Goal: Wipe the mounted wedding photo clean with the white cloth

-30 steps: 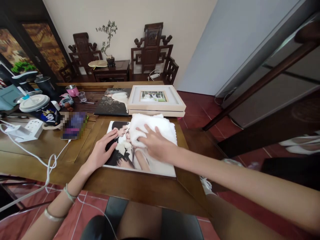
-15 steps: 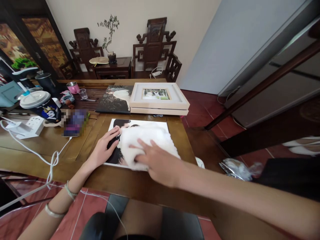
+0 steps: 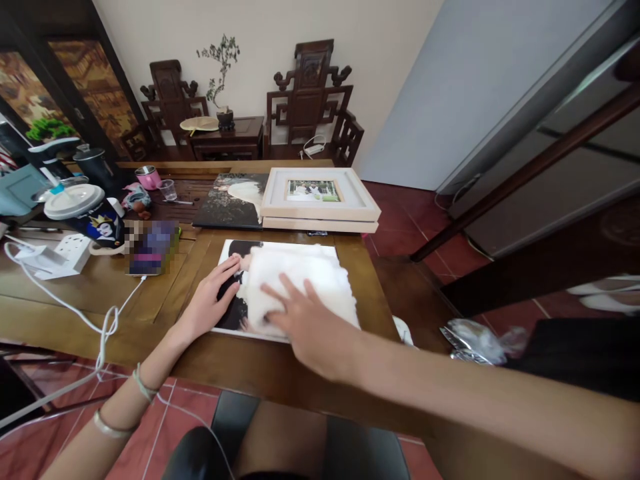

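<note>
far left on the worktop [image 3: 90, 293], a white power strip [image 3: 70, 248] with a white cable [image 3: 107, 320] looping off the near edge, and behind it a dark cup with a white lid [image 3: 80, 207]. a pink cup [image 3: 149, 177] and a small clear glass [image 3: 169, 190] sit farther back.

now the left hand [image 3: 210, 301]: the forearm comes up from the lower left, two bracelets on the wrist, palm down, fingers spread and flat. it grips nothing, it just presses on the left edge of the photo print [image 3: 235, 313], fingertips over the dark part of the picture. the print lies flat on the worktop, right in front of the person, near the front edge.

middle: a white cloth [image 3: 305, 283] is spread over most of the print, covering its right side.

right hand [image 3: 305, 327]: the arm reaches in long from the lower right, across the body. the hand is flat and open, fingers fanned, lying on the near left part of the cloth and pushing it against the print. no pinch, no fist.

behind the print, a dark photo panel [image 3: 227, 203] lies flat, and beside it to the right a pale framed picture [image 3: 320, 197] rests on another frame.
</note>
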{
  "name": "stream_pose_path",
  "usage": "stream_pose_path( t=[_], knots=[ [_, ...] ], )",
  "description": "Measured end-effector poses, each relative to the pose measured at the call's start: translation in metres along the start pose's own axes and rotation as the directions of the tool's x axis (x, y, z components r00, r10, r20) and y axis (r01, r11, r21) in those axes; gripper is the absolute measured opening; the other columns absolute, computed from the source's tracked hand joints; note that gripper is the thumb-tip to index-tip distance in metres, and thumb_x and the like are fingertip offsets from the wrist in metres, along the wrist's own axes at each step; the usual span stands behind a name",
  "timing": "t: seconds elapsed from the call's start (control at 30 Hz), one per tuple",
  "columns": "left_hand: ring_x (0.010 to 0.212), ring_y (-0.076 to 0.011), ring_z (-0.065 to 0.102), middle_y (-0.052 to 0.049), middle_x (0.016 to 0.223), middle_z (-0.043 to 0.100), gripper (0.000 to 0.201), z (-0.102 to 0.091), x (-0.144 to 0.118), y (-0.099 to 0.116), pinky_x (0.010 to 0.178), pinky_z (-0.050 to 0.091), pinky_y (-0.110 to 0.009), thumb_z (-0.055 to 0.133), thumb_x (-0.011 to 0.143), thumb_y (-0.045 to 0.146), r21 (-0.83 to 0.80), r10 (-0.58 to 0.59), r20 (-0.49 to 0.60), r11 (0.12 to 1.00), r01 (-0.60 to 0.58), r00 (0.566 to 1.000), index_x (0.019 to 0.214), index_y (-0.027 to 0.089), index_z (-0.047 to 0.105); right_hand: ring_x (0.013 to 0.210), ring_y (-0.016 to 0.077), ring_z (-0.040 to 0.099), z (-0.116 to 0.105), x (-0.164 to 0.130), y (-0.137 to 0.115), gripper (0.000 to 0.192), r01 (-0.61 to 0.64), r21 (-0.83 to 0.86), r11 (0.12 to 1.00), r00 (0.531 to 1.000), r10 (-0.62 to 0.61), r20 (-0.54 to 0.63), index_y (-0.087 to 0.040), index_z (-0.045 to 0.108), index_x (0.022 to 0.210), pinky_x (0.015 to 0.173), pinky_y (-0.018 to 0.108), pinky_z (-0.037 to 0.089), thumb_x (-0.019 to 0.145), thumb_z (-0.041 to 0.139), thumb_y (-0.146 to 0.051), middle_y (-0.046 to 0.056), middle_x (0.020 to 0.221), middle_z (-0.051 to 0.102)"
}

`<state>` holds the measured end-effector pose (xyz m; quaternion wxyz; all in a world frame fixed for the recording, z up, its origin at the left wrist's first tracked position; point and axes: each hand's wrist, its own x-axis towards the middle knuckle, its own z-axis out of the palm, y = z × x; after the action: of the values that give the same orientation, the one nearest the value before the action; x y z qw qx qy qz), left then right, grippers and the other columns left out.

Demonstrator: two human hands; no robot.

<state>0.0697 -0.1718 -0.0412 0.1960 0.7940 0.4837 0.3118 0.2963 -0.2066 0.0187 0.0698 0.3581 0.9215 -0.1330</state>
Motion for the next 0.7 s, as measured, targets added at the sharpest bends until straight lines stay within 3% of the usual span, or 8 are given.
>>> stream_pose_path(
  t=[0.13, 0.23, 0.4, 0.53, 0.63, 0.7],
  knots=[
    [0.139, -0.0239, 0.041, -0.012, 0.148, 0.048, 0.044, 0.0, 0.001, 0.0, 0.118, 0.029, -0.046, 0.042, 0.098, 0.035, 0.002, -0.013, 0.005, 1.0, 0.013, 1.0, 0.135, 0.016, 0.055, 0.14, 0.0489, 0.019, 0.009, -0.029, -0.04, 0.055, 0.131, 0.065, 0.989, 0.98, -0.139, 0.143, -0.026, 0.065, 0.123, 0.104, 0.074, 0.03, 0.068, 0.066, -0.019, 0.012, 0.156, 0.029],
    [0.139, -0.0228, 0.041, -0.011, 0.148, 0.047, 0.043, 0.001, 0.0, -0.001, 0.118, 0.029, -0.046, 0.038, 0.099, 0.032, -0.006, -0.015, 0.0, 1.0, 0.015, 1.0, 0.136, 0.017, 0.054, 0.14, 0.0443, 0.024, 0.008, -0.032, -0.045, 0.051, 0.158, 0.043, 0.987, 0.975, -0.162, 0.152, -0.031, 0.067, 0.12, 0.105, 0.067, 0.037, 0.07, 0.061, -0.021, 0.007, 0.154, 0.034],
    [0.14, -0.023, 0.039, -0.011, 0.149, 0.046, 0.044, 0.0, 0.0, -0.003, 0.118, 0.028, -0.046, 0.04, 0.098, 0.032, 0.0, -0.002, 0.028, 1.0, 0.002, 1.0, 0.137, 0.018, 0.053, 0.143, 0.0381, 0.024, -0.003, -0.003, -0.011, 0.053, 0.093, -0.013, 0.996, 0.996, -0.093, -0.009, -0.025, 0.063, 0.125, 0.108, 0.063, 0.034, 0.077, 0.047, -0.008, 0.007, 0.155, 0.034],
    [0.14, -0.0231, 0.04, -0.011, 0.148, 0.047, 0.044, 0.0, 0.001, -0.001, 0.118, 0.028, -0.045, 0.04, 0.099, 0.035, -0.01, -0.009, 0.015, 1.0, 0.009, 1.0, 0.136, 0.018, 0.055, 0.144, 0.0437, 0.017, -0.008, 0.036, 0.024, 0.062, -0.046, -0.073, 0.996, 0.994, 0.039, -0.099, -0.015, 0.052, 0.135, 0.106, 0.07, 0.029, 0.076, 0.045, 0.001, 0.015, 0.158, 0.026],
    [0.138, -0.0231, 0.043, -0.01, 0.147, 0.05, 0.046, -0.002, -0.001, 0.002, 0.117, 0.03, -0.044, 0.039, 0.099, 0.04, -0.049, -0.023, -0.029, 0.999, 0.022, 0.999, 0.137, 0.019, 0.053, 0.142, 0.0475, 0.017, -0.01, 0.058, 0.031, 0.062, -0.109, -0.109, 0.988, 0.989, 0.097, -0.115, -0.016, 0.049, 0.139, 0.103, 0.074, 0.028, 0.079, 0.048, 0.0, 0.018, 0.159, 0.023],
    [0.137, -0.0232, 0.044, -0.01, 0.146, 0.05, 0.048, -0.004, -0.002, 0.002, 0.117, 0.031, -0.042, 0.037, 0.1, 0.042, -0.09, -0.043, -0.093, 0.995, 0.034, 0.995, 0.14, 0.019, 0.049, 0.142, 0.0477, 0.017, -0.008, 0.064, 0.024, 0.056, -0.035, -0.122, 0.992, 0.992, 0.02, -0.125, -0.019, 0.052, 0.137, 0.104, 0.074, 0.026, 0.083, 0.049, -0.006, 0.016, 0.158, 0.025]
  ],
)
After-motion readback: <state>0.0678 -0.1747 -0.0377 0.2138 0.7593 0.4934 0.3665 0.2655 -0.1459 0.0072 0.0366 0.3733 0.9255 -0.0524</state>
